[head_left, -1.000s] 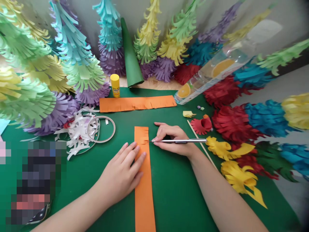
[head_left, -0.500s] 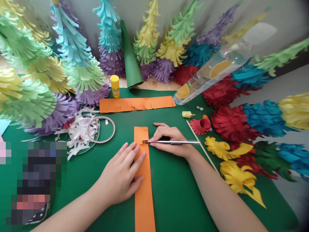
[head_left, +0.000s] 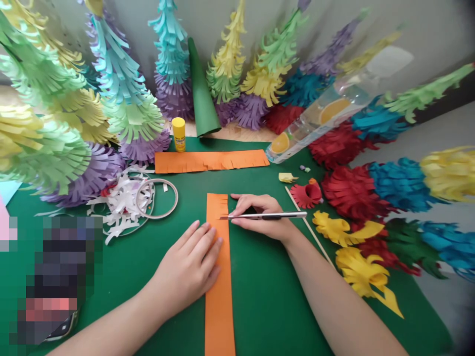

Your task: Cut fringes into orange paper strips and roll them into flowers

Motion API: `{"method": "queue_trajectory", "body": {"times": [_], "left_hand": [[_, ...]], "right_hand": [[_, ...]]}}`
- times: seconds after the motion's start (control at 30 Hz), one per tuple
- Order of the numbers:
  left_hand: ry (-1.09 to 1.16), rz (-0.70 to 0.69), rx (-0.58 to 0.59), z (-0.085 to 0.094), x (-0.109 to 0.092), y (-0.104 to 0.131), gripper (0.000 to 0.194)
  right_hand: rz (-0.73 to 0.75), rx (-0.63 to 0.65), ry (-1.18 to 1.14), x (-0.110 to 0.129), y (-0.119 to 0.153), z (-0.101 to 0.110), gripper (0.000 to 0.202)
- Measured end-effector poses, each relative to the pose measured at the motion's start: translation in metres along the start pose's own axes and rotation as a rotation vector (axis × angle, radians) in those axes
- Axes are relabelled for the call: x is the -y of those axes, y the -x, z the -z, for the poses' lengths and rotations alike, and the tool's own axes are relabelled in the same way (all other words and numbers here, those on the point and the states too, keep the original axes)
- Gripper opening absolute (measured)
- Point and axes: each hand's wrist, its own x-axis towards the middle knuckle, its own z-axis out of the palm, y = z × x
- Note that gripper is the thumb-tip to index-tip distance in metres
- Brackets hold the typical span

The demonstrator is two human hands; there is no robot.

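Pinching craft knife (head_left: 285, 215), right hand (head_left: 264, 204); left hand (head_left: 191, 259) flat on orange strip (head_left: 219, 316), bottom cropped.

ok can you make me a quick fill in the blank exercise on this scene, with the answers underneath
1. The left hand rests on a paper strip coloured ____.
2. The right hand holds a slim tool, while the white scraps lie to the ____ of the paper strip.
3. The glue stick stands ____ rather than lying on its side.
4. The smooth cone, which has no fringe, is coloured ____.

Missing words: orange; left; upright; green
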Motion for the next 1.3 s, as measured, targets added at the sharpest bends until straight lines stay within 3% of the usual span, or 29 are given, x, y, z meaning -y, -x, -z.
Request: {"method": "queue_trajectory", "body": {"times": [0.3,1.3], "left_hand": [[0.014,0.02,0.081,-0.0002,0.0008,0.0041,0.045],[0.028,0.033,0.097,-0.0008,0.0002,0.0038,0.044]], "right_hand": [[0.037,0.035,0.14,0.002,0.0005,-0.004,0.007],[0.108,0.095,0.268,0.0064,-0.0019,-0.0057,0.007]]}}
